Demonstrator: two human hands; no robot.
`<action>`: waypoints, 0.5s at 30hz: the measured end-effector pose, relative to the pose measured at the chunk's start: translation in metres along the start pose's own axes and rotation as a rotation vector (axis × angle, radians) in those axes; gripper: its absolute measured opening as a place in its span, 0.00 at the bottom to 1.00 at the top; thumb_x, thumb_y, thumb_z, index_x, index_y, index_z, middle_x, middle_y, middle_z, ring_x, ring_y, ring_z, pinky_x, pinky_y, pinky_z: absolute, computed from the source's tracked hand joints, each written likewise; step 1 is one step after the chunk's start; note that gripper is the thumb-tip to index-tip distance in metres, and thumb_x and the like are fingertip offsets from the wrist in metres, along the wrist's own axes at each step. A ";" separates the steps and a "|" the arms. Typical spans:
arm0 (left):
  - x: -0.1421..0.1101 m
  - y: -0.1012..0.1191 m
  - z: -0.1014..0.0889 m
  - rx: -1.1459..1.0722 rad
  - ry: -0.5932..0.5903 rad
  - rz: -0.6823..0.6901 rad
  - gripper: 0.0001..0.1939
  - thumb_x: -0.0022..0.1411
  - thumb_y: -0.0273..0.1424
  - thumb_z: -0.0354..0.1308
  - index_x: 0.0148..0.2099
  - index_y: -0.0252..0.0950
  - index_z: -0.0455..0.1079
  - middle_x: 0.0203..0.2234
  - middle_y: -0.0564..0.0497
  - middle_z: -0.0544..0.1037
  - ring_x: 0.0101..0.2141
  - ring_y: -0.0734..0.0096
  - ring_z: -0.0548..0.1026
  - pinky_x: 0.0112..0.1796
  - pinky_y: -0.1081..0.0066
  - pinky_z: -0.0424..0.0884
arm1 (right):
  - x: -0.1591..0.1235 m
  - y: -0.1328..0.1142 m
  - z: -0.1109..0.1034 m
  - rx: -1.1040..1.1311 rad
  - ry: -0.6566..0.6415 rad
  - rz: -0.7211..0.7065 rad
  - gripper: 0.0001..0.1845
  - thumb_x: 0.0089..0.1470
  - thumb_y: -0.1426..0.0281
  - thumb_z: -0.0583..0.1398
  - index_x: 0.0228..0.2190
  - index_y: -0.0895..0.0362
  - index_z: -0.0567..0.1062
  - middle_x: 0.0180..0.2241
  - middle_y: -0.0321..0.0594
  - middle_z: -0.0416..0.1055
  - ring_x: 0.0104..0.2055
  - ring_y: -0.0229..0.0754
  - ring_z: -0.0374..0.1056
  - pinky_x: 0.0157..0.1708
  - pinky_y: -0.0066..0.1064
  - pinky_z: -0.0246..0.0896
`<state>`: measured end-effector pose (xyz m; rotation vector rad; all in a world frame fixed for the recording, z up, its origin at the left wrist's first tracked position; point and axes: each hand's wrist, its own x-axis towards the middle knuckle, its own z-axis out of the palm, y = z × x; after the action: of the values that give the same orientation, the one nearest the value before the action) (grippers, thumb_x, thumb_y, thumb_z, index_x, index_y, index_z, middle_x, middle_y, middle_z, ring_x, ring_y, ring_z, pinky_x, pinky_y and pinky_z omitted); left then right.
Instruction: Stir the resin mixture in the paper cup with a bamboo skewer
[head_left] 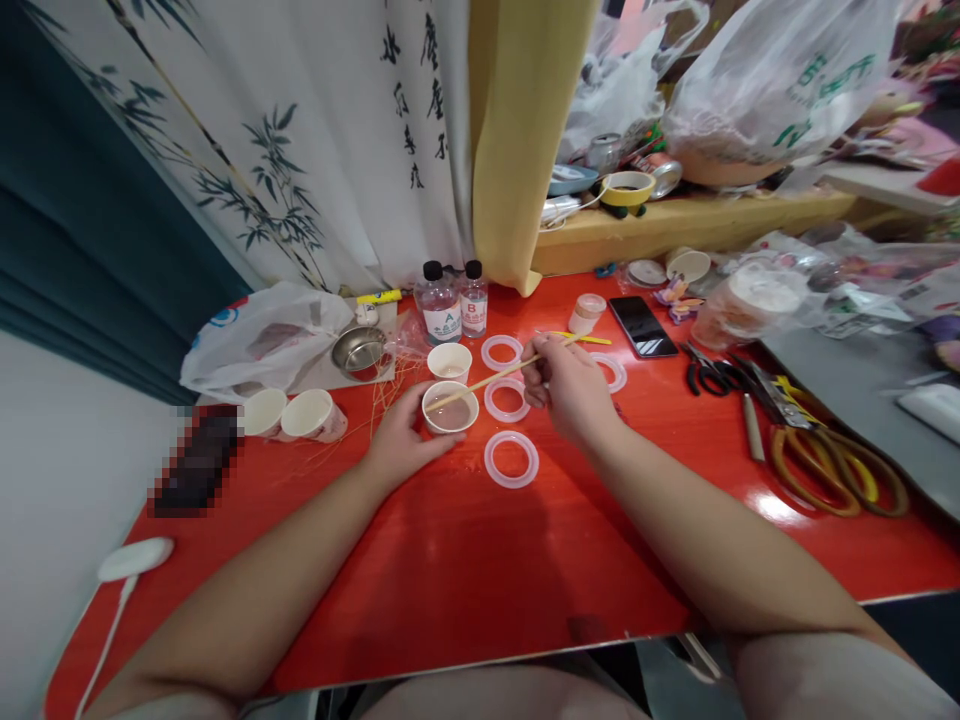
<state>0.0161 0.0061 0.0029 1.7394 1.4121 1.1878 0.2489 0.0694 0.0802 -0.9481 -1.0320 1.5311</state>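
Paper cup [450, 408] clamped by left grip [409, 440]; wooden stick [499, 376] pinched in right grip [566, 390], long axis slanting down-left, tip inside cup, left grip nearer.

A large "A" was printed on the left bottle's label [442, 322], a "B" on the right bottle's [474, 313], and unread Chinese characters marked the curtain [412, 100].

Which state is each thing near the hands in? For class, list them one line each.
Left hand: wrapped around the paper cup.
Paper cup: held, cloudy liquid inside.
Right hand: pinching the wooden stick.
Wooden stick: slanted, its end over the paper cup.
Bottle A: upright, capped.
Bottle B: upright, capped.
Translucent ring: lying flat on the red table.
Phone: lying flat, screen dark.
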 end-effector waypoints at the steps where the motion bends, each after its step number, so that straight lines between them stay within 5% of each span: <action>1: 0.000 0.000 0.000 -0.003 0.015 -0.003 0.35 0.52 0.39 0.77 0.59 0.40 0.69 0.55 0.43 0.81 0.54 0.51 0.81 0.56 0.51 0.77 | 0.002 -0.001 -0.001 0.028 0.014 0.010 0.11 0.53 0.62 0.62 0.26 0.53 0.68 0.15 0.25 0.59 0.14 0.31 0.48 0.15 0.26 0.45; 15: 0.001 -0.003 0.004 -0.151 0.053 -0.013 0.36 0.51 0.41 0.77 0.58 0.39 0.68 0.53 0.42 0.81 0.52 0.52 0.81 0.55 0.53 0.78 | -0.009 -0.046 0.000 0.101 0.070 -0.075 0.08 0.53 0.66 0.60 0.26 0.52 0.66 0.17 0.27 0.54 0.15 0.32 0.44 0.16 0.28 0.40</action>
<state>0.0180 0.0077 -0.0011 1.6037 1.3251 1.3073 0.2644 0.0660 0.1246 -0.8773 -0.9221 1.4632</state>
